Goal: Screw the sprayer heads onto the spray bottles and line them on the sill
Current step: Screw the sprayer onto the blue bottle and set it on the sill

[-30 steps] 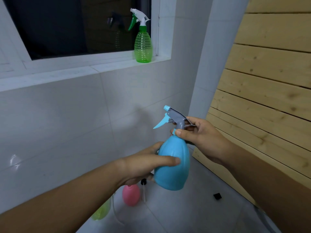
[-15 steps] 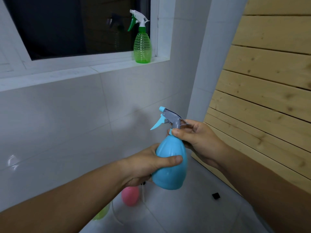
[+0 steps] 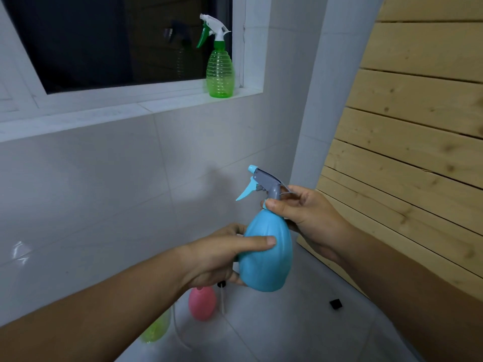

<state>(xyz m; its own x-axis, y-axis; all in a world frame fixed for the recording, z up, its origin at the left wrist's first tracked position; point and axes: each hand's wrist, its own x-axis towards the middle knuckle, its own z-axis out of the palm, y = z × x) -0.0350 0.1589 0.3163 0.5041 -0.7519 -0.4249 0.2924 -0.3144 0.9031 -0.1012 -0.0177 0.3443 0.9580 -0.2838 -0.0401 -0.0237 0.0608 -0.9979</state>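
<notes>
Holding the blue bottle point(image 3: 266, 257) by its round belly, the left hand point(image 3: 222, 257) is wrapped tight around it, near the middle of the view. The right hand point(image 3: 305, 210) pinches the neck just under the grey sprayer head point(image 3: 266, 182) — probably twisting it on. One green bottle point(image 3: 219, 71) already stands finished on the sill point(image 3: 156, 105), far up by the window. A pink bottle point(image 3: 202, 304) waits on the floor with no head — and a yellow-green one point(image 3: 156, 330) hides mostly behind the left arm. How tight the collar is, I can't tell.
</notes>
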